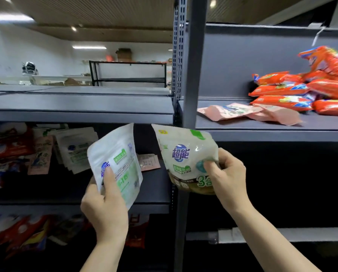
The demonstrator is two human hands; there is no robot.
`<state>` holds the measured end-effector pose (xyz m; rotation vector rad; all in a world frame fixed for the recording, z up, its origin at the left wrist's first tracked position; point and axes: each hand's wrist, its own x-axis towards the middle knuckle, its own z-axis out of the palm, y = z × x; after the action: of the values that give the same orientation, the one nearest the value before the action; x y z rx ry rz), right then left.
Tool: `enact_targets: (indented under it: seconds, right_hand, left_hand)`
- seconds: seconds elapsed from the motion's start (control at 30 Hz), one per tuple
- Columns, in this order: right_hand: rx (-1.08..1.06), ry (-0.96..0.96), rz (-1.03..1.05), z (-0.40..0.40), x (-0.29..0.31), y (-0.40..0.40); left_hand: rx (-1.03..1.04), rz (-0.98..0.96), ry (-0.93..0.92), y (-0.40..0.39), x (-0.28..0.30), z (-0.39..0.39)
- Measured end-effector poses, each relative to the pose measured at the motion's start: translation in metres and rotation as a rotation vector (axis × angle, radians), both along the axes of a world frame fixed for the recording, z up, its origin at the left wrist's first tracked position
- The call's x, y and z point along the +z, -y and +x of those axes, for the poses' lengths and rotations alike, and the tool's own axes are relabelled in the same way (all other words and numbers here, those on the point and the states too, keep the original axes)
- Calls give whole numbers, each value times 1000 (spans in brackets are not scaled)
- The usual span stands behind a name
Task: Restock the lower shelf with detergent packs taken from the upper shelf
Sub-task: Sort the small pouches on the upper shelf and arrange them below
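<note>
My left hand (pixel 105 205) grips a white detergent pouch (pixel 123 154) by its lower edge, thumb across the front, and holds it tilted before the lower shelf (pixel 156 193) of the left bay. My right hand (pixel 227 177) pinches a second white and green pouch (pixel 184 154) at its lower right side; this one shows blue lettering. Both pouches hang in the air side by side, close to the grey upright post (pixel 193 65). The upper shelf (pixel 262 132) at right carries pink pouches (pixel 233 112) and a pile of orange packs (pixel 294 91).
At left, the lower shelf holds standing white pouches (pixel 76 148), pink sachets (pixel 40 156) and red packs (pixel 7 146). Red bags (pixel 26 232) fill the shelf below. A pink sachet (pixel 149 161) lies behind the left pouch. The dark right bay under the upper shelf shows no goods.
</note>
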<state>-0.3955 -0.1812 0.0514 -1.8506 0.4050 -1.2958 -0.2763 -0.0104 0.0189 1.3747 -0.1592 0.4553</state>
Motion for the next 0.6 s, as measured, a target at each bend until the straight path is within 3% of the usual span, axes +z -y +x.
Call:
enact_targets:
  seconds: [0.43,0.6]
  right_hand:
    - [-22,289,53,-99,47,78]
    - [-91,414,89,-124,74,109]
  left_hand:
    - [-17,-269,242,40,58,-100]
    - [-50,-274,394,67,109,-117]
